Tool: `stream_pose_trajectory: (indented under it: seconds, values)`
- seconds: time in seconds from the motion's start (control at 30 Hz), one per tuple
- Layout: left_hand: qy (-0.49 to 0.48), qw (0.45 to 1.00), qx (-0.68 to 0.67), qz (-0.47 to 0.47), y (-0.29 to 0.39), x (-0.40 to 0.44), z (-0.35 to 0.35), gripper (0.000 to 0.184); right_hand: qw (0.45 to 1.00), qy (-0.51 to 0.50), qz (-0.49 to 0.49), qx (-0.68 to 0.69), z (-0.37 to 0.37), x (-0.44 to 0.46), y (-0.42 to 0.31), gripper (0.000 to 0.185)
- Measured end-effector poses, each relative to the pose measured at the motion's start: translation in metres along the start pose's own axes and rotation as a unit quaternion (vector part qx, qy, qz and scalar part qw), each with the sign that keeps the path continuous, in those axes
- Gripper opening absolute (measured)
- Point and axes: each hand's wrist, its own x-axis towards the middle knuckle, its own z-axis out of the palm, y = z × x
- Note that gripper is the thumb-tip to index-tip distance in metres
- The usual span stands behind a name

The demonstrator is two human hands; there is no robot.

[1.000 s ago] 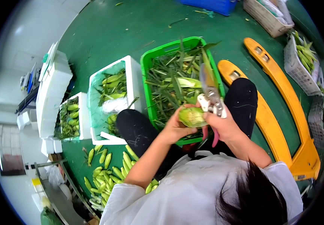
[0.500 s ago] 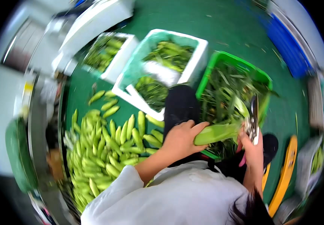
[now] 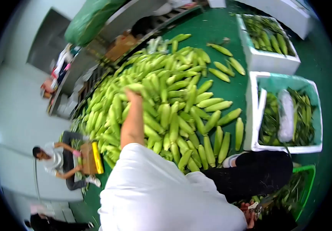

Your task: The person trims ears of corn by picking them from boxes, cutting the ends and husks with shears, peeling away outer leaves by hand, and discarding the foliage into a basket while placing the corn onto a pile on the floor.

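My left arm reaches far out over a big heap of green-husked corn (image 3: 166,115) on the floor. At its end my left hand (image 3: 133,95) is closed around an ear of corn (image 3: 137,87) on top of the heap; the fingertips are hidden behind it. Low in the view, beside my knee, my right hand (image 3: 247,213) grips pruning shears (image 3: 253,205), only partly visible. It is over a green crate (image 3: 310,184) of husk leaves, much of which my leg covers.
White foam boxes (image 3: 251,131) with corn and leaves stand to the right. Another person (image 3: 52,159) sits at the left beside a cardboard box (image 3: 88,158). A long shelf (image 3: 150,30) lines the heap's far side, with a large green sack (image 3: 91,23) above.
The view has swung left to the corn heap. My left hand has moved from above the crate out to the heap, while my right hand stays near the crate with the shears.
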Motion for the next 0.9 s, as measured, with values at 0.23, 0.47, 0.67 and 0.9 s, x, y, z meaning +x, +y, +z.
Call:
stream_pose_trajectory:
  seconds: [0.23,0.47,0.67,0.9]
  values:
    - [-0.409,0.886,0.186,-0.116,-0.132,-0.281,0.199,0.041,0.993,0.052,-0.061,0.086,0.01,-0.028,0.014,0.066]
    - [-0.609,0.676,0.303,-0.281,-0.359,-0.627,0.235,0.022,0.965,0.119,-0.124,0.2,-0.053,-0.06,0.038,0.066]
    - [-0.596,0.54,0.552,0.221,-0.547,-0.635,0.344,0.035,0.911,0.209,-0.213,0.285,-0.08,-0.082,0.06,0.055]
    - [-0.659,0.555,0.393,-0.322,-0.611,-0.609,0.386,0.045,0.862,0.236,-0.149,0.422,-0.059,-0.071,0.051,0.046]
